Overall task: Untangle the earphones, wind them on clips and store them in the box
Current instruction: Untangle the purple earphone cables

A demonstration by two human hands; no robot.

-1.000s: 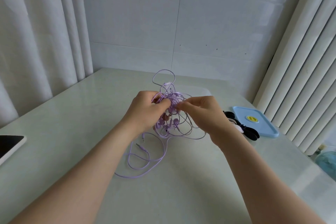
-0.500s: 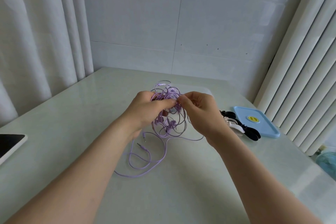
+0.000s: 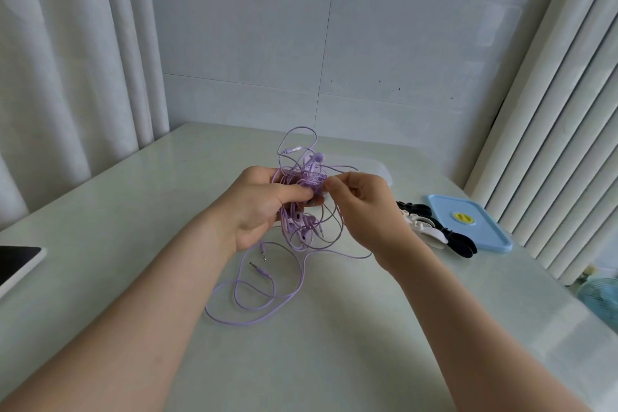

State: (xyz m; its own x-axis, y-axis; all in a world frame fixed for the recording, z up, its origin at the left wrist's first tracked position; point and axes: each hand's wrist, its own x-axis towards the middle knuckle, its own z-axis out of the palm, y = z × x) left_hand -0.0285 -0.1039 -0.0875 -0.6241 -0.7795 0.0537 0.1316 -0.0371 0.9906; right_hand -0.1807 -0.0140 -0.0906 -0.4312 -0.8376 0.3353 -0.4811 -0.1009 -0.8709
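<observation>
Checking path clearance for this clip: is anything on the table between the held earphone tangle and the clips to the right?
Nothing visible. Both hands, left hand and right hand, hold the purple earphones; bare table separates them from the clips.

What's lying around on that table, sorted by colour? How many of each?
Purple: 1 tangled bundle of purple earphone cables, held in both hands; number of pairs unclear
Light blue: 1 flat plastic lid
Black and white: 1 pile of winder clips, too overlapped to count
Black-screened: 1 white-edged device
Total: 4 groups
</observation>
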